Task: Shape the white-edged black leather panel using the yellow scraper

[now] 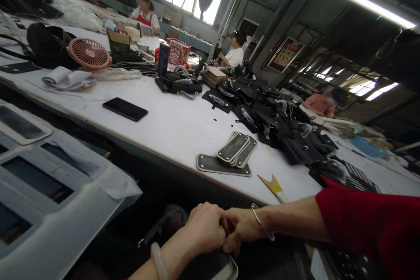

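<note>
My left hand (205, 229), with a pale bangle at the wrist, is closed at the bottom centre, its fingers curled. Against it is my right hand (241, 227), a thin silver bangle on its wrist, also with bent fingers pressed together. What the fingers hold is hidden. A dark panel with a pale rim (229, 269) shows just below both hands, in shadow. On the white table beyond them lie a few stacked dark panels with pale edges and small metal studs (232, 146), and a yellow forked tool (273, 185).
A black phone (125, 109), a pink fan (89, 54) and a large heap of black bag pieces (269, 113) rest on the white table (170, 127). A covered rack with panels (85, 192) stands at left. Several people sit farther back.
</note>
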Tool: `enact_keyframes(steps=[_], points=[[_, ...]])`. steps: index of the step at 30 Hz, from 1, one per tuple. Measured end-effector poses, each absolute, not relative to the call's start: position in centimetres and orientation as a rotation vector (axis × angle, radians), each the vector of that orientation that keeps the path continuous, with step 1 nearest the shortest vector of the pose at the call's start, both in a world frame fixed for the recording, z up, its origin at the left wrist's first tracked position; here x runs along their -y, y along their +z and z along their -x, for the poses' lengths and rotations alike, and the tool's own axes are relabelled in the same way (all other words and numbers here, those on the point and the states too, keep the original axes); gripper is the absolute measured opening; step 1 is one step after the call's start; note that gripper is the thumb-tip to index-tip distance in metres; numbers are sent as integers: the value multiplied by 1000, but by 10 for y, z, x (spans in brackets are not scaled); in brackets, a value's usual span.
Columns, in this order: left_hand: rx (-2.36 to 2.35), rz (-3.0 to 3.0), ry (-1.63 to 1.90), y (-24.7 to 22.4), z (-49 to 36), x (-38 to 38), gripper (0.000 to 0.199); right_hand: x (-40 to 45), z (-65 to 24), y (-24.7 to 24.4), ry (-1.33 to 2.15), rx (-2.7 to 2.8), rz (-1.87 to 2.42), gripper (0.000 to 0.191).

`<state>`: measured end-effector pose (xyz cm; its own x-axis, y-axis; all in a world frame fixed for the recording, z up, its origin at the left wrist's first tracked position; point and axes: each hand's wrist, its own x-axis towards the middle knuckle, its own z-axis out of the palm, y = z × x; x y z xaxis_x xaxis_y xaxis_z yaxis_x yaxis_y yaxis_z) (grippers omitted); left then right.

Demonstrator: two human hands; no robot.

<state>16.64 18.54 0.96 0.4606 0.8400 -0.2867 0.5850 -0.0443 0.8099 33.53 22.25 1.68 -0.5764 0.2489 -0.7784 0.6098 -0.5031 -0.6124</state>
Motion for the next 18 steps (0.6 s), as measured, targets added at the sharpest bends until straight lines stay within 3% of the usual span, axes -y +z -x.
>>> enact_keyframes(steps=[18], points=[[-1468,-1661,408,18,-164,-170,23,-210,-344,19,-2253,-1625,-1385,31]])
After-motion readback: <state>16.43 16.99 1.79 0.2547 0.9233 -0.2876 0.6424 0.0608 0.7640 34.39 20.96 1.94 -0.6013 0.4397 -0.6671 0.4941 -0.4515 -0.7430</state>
